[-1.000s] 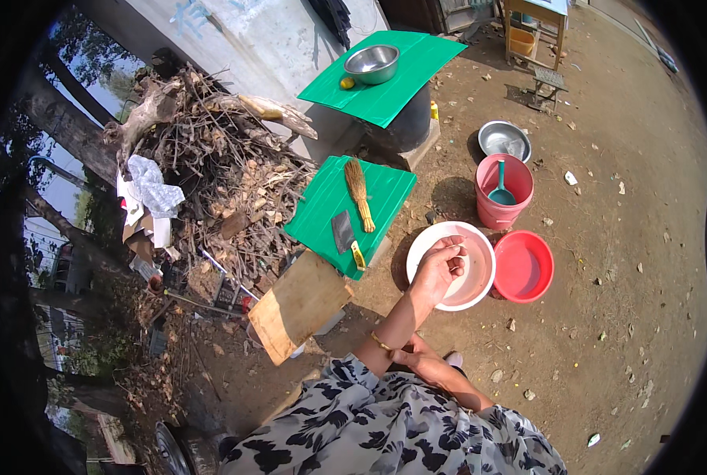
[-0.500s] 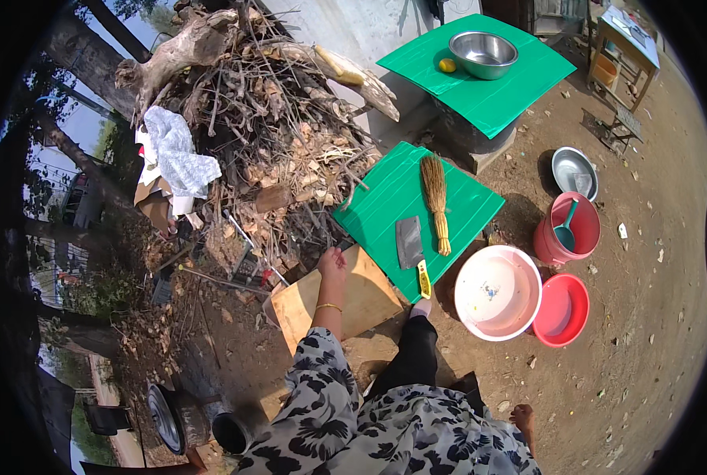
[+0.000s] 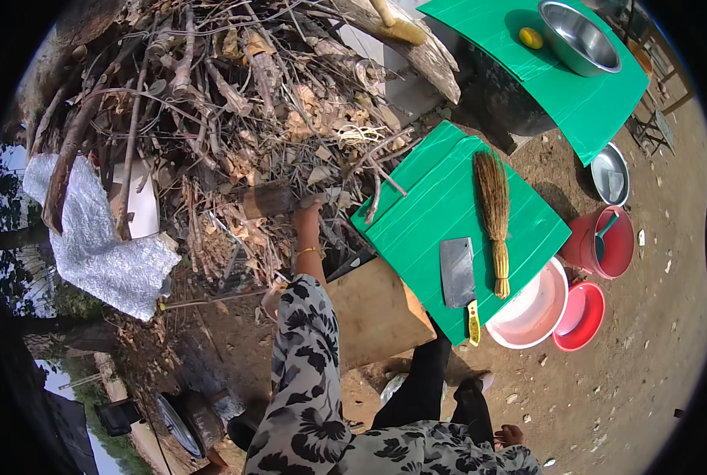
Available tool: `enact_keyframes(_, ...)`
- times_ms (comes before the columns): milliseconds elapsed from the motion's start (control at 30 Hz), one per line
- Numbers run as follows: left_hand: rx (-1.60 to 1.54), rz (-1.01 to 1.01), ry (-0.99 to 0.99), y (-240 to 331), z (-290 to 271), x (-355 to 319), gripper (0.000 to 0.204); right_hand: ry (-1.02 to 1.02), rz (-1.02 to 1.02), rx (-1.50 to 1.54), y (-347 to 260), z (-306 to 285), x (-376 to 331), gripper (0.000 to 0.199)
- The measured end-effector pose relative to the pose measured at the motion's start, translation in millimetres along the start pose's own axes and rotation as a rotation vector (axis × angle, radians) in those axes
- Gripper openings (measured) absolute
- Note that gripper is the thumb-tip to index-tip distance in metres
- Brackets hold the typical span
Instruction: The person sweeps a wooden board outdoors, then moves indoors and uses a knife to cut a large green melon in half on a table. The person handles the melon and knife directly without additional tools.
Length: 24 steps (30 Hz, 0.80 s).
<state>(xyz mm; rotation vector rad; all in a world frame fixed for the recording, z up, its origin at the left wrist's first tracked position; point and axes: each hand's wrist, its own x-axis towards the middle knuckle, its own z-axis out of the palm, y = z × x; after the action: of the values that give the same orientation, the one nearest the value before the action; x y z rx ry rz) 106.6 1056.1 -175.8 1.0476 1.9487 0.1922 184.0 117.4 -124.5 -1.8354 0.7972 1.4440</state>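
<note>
My left hand [image 3: 307, 218], a thin bangle on its wrist and a floral sleeve behind it, reaches up into a big heap of dry branches and leaves [image 3: 211, 103]. Its fingers close on the end of a short brown log [image 3: 265, 199] that lies at the heap's near edge. My right hand is out of sight. Just right of the hand lies a green board [image 3: 417, 222] with a cleaver [image 3: 456, 273] and a small straw broom [image 3: 495, 214] on it.
A white basin [image 3: 532, 310], red basin [image 3: 585, 317] and red bucket [image 3: 607, 241] stand right of the board. A steel bowl [image 3: 579, 36] and yellow fruit [image 3: 531, 37] sit on a green tabletop [image 3: 599, 111]. A white sack [image 3: 100, 245] lies left; a wooden block [image 3: 373, 313] is near.
The hand that was at the white basin is gone from view. My view swung left to the branch heap, and my left hand reached up and took hold of the log.
</note>
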Motion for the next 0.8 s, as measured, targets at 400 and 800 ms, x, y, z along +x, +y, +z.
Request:
enact_keyframes(400,-0.519,-0.240,-0.327,3,-22,14,0.044,0.039,-0.004,0.056,8,1,14,0.025)
enact_keyframes(800,-1.103,-0.197,-0.505,-59,-85,-46,0.015,-0.120,-0.154,0.111,25,-35,68,0.039)
